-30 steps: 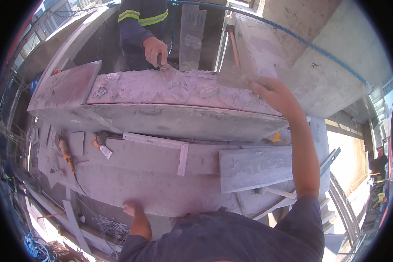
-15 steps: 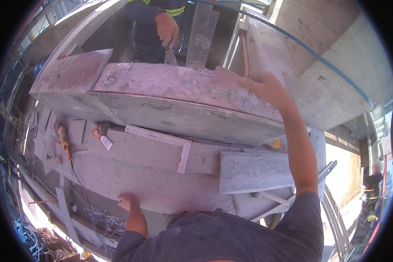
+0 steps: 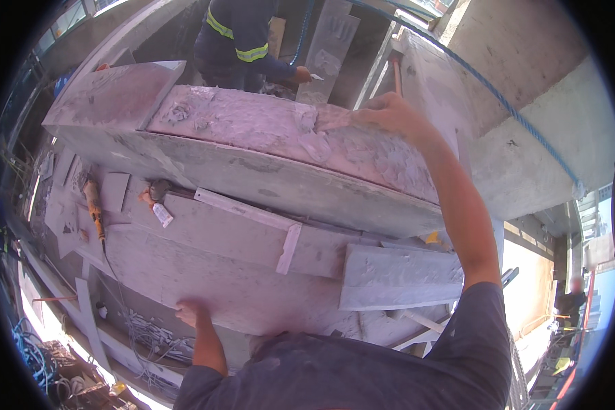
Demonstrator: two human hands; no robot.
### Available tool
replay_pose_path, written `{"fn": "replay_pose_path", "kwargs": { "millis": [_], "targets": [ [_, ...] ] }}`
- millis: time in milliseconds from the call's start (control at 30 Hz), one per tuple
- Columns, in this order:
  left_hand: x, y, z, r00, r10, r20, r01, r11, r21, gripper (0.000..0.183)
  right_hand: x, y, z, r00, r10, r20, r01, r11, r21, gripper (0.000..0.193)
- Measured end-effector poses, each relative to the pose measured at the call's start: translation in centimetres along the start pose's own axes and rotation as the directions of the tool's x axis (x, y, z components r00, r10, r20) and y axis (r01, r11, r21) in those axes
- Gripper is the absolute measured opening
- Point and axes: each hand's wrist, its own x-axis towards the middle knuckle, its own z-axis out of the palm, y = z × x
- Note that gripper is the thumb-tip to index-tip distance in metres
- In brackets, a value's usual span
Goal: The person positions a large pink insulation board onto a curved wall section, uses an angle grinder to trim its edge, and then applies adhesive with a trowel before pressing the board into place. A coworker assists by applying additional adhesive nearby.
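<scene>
Pinkish-grey mortar (image 3: 246, 121) coats the ledge in the head view. My right hand (image 3: 391, 115) is closed round one scraper (image 3: 331, 117), blade over the mortar, further left along it than a second ago. Co-worker's hand (image 3: 303, 74) has shifted right. My left hand (image 3: 191, 313) is at the dusty slab's (image 3: 184, 263) edge; can't tell its grip. Concrete walls around; one orange power tool (image 3: 93, 206), one L-shaped square (image 3: 247, 210).

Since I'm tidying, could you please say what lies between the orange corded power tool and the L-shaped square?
The head view shows a flat grey slab piece, a dark and orange object I cannot identify, and a small white container.
</scene>
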Motion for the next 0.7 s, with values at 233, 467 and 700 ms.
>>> {"fn": "replay_pose_path", "kwargs": {
  "millis": [233, 467, 700],
  "targets": [
    [-0.5, 0.4, -0.2, 0.997, 0.07, 0.026, -0.072, 0.996, 0.061, 0.068, 3.2, 0.9, 1.9, 0.99, -0.143, 0.005, 0.143, 0.99, 0.003, 0.038],
    [0.0, 1.4, 0.2, 1.0, 0.001, 0.01, -0.001, 1.0, 0.009, 0.064, 2.1, -2.9, 3.5, 0.996, -0.079, -0.03, 0.082, 0.988, 0.131, 0.043],
    [3.0, -1.6, 2.1, 0.973, 0.219, 0.077, -0.232, 0.911, 0.342, 0.047, -13.0, -1.0, -5.6, 0.962, 0.039, -0.27, 0.037, 0.963, 0.268, 0.039]
  ]
}}
